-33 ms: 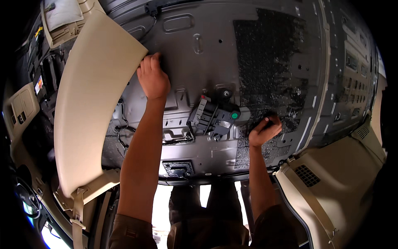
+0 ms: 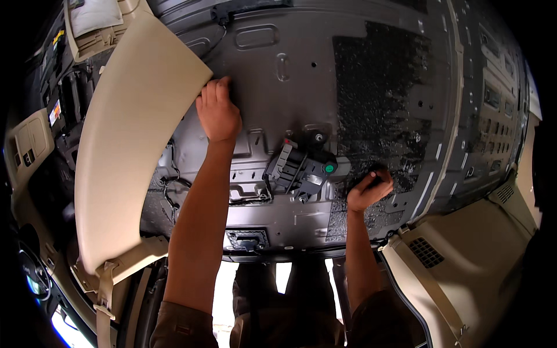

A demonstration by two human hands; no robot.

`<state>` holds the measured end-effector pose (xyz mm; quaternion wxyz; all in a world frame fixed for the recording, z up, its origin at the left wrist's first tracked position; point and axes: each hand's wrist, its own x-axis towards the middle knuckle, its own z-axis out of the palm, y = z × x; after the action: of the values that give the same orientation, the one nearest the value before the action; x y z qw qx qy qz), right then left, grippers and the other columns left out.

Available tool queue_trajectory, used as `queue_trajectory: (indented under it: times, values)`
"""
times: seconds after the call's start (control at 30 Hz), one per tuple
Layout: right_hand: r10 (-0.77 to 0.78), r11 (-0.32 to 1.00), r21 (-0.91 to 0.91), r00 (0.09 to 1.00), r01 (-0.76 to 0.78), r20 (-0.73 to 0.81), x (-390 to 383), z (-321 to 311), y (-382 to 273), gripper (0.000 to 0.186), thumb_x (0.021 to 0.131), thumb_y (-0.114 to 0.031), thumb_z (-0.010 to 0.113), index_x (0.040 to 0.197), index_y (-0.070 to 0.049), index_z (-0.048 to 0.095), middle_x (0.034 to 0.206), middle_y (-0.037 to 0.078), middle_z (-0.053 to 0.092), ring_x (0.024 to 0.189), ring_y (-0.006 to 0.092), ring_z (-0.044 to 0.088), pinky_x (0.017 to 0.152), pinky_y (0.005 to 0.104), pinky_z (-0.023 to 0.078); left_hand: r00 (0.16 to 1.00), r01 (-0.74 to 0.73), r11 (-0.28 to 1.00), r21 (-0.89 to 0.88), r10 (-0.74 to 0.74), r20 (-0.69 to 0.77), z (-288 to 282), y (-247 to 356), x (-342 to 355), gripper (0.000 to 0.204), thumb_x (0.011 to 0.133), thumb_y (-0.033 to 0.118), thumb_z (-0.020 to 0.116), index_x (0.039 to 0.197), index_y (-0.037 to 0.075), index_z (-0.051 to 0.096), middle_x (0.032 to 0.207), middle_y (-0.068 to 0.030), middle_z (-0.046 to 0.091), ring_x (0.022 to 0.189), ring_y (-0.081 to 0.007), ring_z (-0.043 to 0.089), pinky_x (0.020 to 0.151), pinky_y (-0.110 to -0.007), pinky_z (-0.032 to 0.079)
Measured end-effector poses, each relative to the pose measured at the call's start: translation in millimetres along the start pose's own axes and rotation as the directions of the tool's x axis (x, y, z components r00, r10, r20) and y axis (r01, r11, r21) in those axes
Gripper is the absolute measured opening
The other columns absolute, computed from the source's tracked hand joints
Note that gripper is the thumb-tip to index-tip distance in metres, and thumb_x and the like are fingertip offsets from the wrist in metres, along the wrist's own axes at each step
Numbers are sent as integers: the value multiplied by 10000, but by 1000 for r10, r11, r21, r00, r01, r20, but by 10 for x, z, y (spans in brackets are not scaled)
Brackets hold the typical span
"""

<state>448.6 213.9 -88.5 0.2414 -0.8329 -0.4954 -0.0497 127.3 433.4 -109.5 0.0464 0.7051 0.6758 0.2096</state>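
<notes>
My left hand (image 2: 219, 113) is at the right edge of a long, curved beige trim panel (image 2: 125, 139), its fingers curled over the edge near the upper corner. The fingertips are partly hidden. My right hand (image 2: 370, 190) is closed, thumb and fingers curled together, close over a rough black patch (image 2: 380, 104) on the bare grey metal panel (image 2: 290, 98). Whatever may be between those fingers is too dark to make out. Between my hands, a dark grey mechanical unit (image 2: 304, 168) with a round green spot and a small red one is mounted on the metal.
Cables (image 2: 174, 188) run beside the curved panel. A square black part (image 2: 248, 239) sits near the lower edge of the metal. Beige side trim with a black grille (image 2: 426, 252) stands at lower right. A belt strap (image 2: 104, 307) hangs at lower left, near a steering wheel (image 2: 35, 278).
The whole view has shifted slightly, the metal panel and mounted unit sitting a little lower and further right. Both hands keep the same pose and places.
</notes>
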Motion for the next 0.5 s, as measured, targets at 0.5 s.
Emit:
queue_trajectory:
  times: [0.5]
  values:
    - [168,625,734,964,-266,207,1174,381,-945,144,1040,-78,624,1136,6,557,1031,101,642,893,150,669,829,281,559,999,-9,1000,26,10,-34,24,-20,-21,409,818,-50,563,1171,142,636,1076,-38,640,1037,-280,623,893,-431,470]
